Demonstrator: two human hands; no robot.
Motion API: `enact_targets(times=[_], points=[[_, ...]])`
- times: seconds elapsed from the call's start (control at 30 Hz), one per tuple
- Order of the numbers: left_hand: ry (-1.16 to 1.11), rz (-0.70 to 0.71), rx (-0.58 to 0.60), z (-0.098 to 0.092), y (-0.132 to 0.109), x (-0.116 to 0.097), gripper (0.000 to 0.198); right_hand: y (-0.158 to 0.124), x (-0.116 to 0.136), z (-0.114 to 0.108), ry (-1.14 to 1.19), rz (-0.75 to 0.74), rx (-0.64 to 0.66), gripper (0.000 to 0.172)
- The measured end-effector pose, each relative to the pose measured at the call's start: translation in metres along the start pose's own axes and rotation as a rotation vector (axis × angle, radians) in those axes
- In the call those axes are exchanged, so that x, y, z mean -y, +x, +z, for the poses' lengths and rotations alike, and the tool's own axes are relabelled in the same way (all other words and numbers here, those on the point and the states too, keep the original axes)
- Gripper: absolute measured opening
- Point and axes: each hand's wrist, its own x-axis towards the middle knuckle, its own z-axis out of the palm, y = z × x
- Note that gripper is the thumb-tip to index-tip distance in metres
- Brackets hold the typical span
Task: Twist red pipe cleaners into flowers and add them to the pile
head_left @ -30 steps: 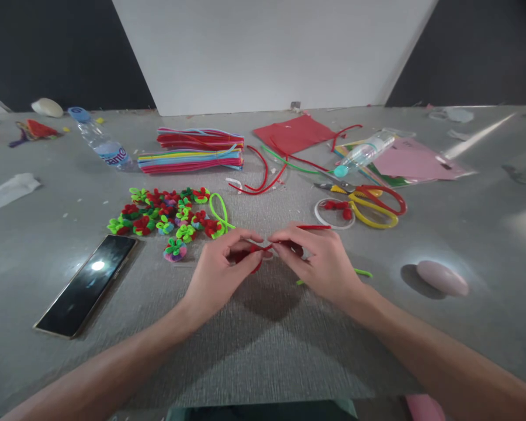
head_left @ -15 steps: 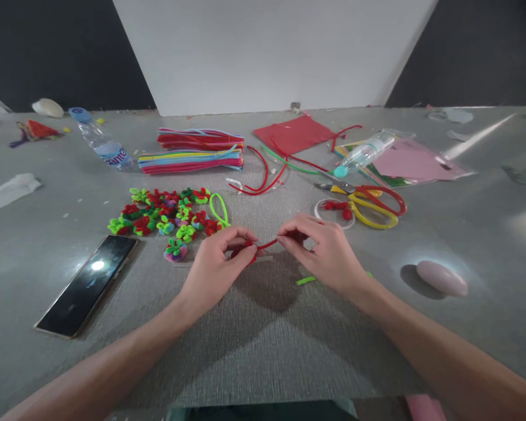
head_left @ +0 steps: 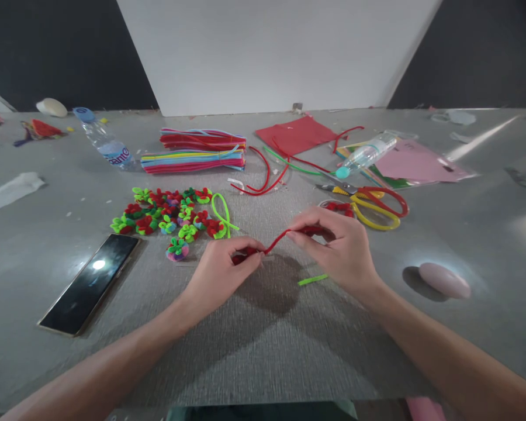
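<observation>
Grey table [head_left: 263,351], short green pipe-cleaner scrap [head_left: 312,280] nearest me. My left hand [head_left: 221,272] hangs low, thumb + forefinger pinched tight on the coiled end of the fuzzy red pipe cleaner [head_left: 277,240]. Since a sec ago my right hand [head_left: 342,248] has pulled up & away, so the stem's taut btwn both pinches, coil held firm. Right fingers curled, nipping the far end. Beyond: small red-and-green pipe-cleaner flowers [head_left: 170,213], yellow-and-red scissors [head_left: 377,207].

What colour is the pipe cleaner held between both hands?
Red. The pipe cleaner shows best in the head view, pinched between the left hand and right hand.
</observation>
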Motion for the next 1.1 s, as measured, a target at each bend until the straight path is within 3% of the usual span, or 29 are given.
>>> enact_targets(times=[0.27,0.4,0.63,0.73,0.93,1.1], points=[[-0.230,-0.069,0.047,-0.001,0.002,0.001,0.012,0.000,-0.009,-0.002,-0.238,-0.178,0.227,0.009],[-0.235,-0.061,0.050,-0.001,0.003,0.000,0.013,-0.001,-0.010,-0.002,-0.252,-0.271,0.249,0.008],[-0.181,-0.039,0.035,-0.003,0.005,0.001,0.015,0.002,-0.007,-0.004,-0.232,-0.293,0.263,0.012],[-0.092,0.008,-0.040,-0.004,0.005,0.002,0.010,0.003,-0.006,-0.005,-0.215,-0.183,0.300,0.014],[0.353,0.385,-0.176,-0.001,0.000,0.003,0.014,0.004,0.000,-0.006,-0.061,0.158,0.347,0.018],[0.401,0.394,-0.145,0.000,-0.002,0.006,0.009,0.003,0.004,-0.005,0.002,0.236,0.417,0.022]])
